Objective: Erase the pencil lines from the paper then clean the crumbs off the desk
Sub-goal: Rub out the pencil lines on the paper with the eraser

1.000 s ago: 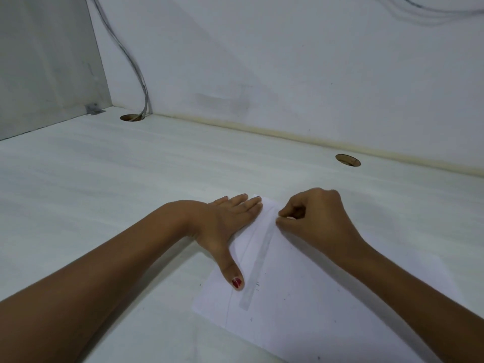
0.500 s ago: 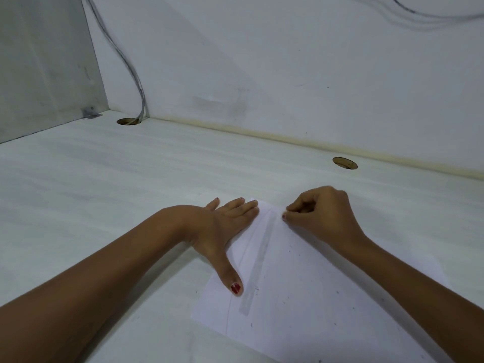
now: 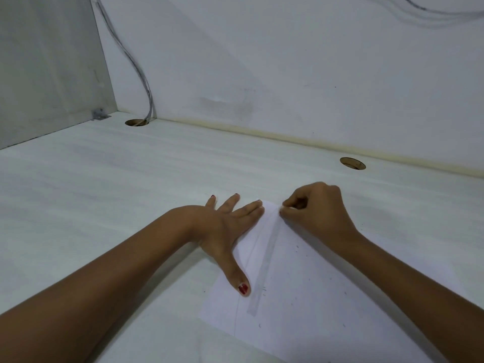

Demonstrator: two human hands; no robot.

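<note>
A white sheet of paper (image 3: 301, 297) lies on the pale desk (image 3: 131, 192) in front of me. A grey smudged band (image 3: 264, 268) runs along it, with a thin pencil line (image 3: 242, 284) just left of the band. My left hand (image 3: 225, 229) presses flat on the sheet's left edge, fingers spread and thumb pointing toward me. My right hand (image 3: 317, 208) is curled at the band's far end near the paper's far corner, pinching a small whitish eraser (image 3: 284, 207) that its fingers mostly hide. Tiny dark crumbs (image 3: 297, 248) dot the paper.
A white wall backs the desk, and a grey side panel (image 3: 47, 61) closes the left. Two round cable holes (image 3: 136, 122) (image 3: 352, 163) sit along the back edge. A grey cable (image 3: 138, 66) drops into the left hole.
My right hand has shifted slightly along the far end of the grey band. The fingers of my left hand have spread wider; the hand stays on the paper.
</note>
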